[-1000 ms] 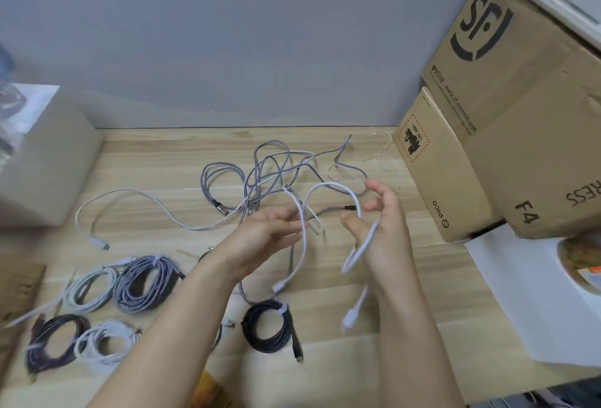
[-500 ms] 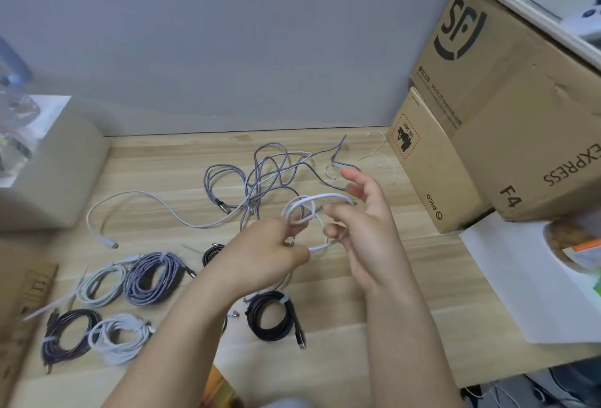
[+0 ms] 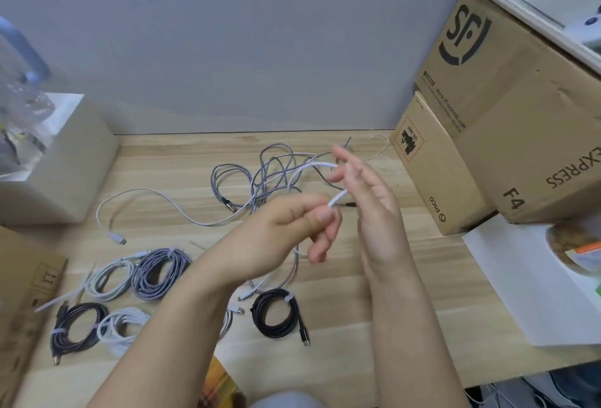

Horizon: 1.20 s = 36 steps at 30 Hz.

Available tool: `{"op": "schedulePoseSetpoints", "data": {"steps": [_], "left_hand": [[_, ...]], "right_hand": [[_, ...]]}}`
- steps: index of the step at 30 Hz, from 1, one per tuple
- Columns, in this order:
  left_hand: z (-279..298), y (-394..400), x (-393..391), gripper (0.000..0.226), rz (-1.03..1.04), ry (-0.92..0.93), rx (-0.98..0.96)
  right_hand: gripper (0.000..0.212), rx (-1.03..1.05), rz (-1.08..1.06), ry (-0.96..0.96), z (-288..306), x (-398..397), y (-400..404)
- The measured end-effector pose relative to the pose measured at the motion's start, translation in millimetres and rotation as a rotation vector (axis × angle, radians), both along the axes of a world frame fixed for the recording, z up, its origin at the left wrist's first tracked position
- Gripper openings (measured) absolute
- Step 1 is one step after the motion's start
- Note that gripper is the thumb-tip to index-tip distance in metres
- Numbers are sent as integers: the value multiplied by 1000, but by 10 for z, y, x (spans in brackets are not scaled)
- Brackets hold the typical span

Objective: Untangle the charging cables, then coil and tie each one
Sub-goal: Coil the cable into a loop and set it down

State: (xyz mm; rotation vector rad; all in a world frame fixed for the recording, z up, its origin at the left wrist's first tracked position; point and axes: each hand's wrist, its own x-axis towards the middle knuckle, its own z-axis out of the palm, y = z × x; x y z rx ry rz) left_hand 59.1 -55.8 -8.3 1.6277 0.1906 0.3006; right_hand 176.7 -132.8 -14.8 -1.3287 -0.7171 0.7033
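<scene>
Blurrily, the left hand [image 3: 292, 225] pinches a white cable [image 3: 320, 165]; right hand [image 3: 367, 199] fingers spread, seemingly looped by it.

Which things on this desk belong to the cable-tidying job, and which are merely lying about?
Part of the job:
- white cable, pinched by the left hand and looped round the right hand
- tangled cables on the desk
- loose white cable
- tied black coil, tied grey braided coil

Lying about:
- SF Express box
- Pico box
- white sheet
</scene>
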Motion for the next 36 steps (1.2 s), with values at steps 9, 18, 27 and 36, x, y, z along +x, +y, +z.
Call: {"op": "schedulePoseSetpoints", "data": {"steps": [9, 18, 27, 36], "left_hand": [[116, 137, 118, 24, 170, -332, -792], [-49, 306, 282, 39, 327, -85, -227], [-159, 351, 175, 21, 224, 313, 255], [-214, 377, 77, 37, -139, 32, -564]], "right_hand": [[22, -109, 123, 19, -256, -126, 106], [16, -551, 286, -665, -161, -153, 108], [26, -629, 303, -806, 231, 123, -9], [16, -152, -84, -434, 138, 314, 126]]}}
